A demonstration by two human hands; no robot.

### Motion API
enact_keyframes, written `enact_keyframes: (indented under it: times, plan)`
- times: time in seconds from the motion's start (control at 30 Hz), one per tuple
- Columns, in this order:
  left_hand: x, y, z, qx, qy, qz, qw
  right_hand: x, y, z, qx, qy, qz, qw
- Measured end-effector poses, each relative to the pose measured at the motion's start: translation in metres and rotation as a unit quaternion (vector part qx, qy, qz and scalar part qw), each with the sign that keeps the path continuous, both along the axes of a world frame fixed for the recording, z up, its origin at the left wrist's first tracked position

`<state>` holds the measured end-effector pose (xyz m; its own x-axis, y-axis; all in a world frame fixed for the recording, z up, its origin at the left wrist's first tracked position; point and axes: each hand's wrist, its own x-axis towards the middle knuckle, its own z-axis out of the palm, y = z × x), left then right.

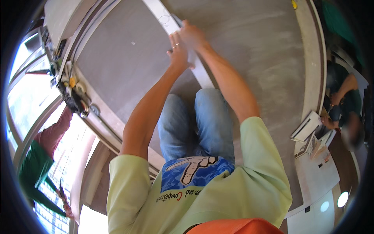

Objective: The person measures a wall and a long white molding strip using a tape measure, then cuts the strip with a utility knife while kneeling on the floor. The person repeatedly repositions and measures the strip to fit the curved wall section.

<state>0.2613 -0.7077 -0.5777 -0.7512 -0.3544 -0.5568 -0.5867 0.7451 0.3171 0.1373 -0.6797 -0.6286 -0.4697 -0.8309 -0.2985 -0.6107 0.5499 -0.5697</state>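
Note:
A long pale strip (pixel 163 15) runs over the grey surface (pixel 113 54) from the top toward my knees, with a faint loop on it near my hands. My left hand (pixel 178 54) rests on the strip, its fingers extended and a ring on one. Just to its upper right, my right hand (pixel 194 38) has curled fingers around a narrow grey piece at the strip's edge; what it is I cannot make out, and motion blurs the area below that hand. My jeans-clad knees (pixel 208 113) are on the surface at the strip's near end.
A left-side ledge holds jumbled tools and tape rolls (pixel 72 82), with windows beyond. A person in green (pixel 35 167) works at left; another in dark clothes (pixel 343 93) is at right beside white boards (pixel 306 124). A curved rim (pixel 309 54) borders the surface. A small yellow object (pixel 294 4) sits at top right.

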Motion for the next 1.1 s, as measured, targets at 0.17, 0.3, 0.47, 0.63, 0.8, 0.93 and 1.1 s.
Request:
enact_keyframes:
  times: [0.17,0.3,0.47,0.63,0.8,0.93,1.1]
  plan:
    - [0.009,-0.002,-0.001,-0.013,-0.01,0.044,0.999,0.023,0.073,0.019,0.109,-0.164,-0.066,0.978]
    - [0.001,-0.002,0.008,-0.016,-0.028,0.031,0.999,-0.019,0.192,0.001,0.048,-0.098,-0.201,0.974]
    - [-0.005,-0.002,0.006,-0.017,-0.034,0.017,0.999,-0.229,0.26,-0.007,0.087,0.187,-0.353,0.913]
    - [-0.006,-0.007,0.005,-0.02,-0.061,0.015,0.998,-0.383,0.252,0.014,0.048,0.295,-0.332,0.895]
    - [-0.011,-0.011,0.006,-0.001,-0.072,0.011,0.997,-0.475,0.292,-0.019,0.162,0.238,-0.273,0.918]
    - [-0.011,-0.014,0.006,0.0,-0.107,0.001,0.994,-0.476,0.283,-0.002,0.155,0.117,-0.252,0.948]
    - [-0.009,-0.014,0.009,0.001,-0.105,-0.009,0.994,-0.465,0.281,0.093,0.198,0.011,-0.273,0.941]
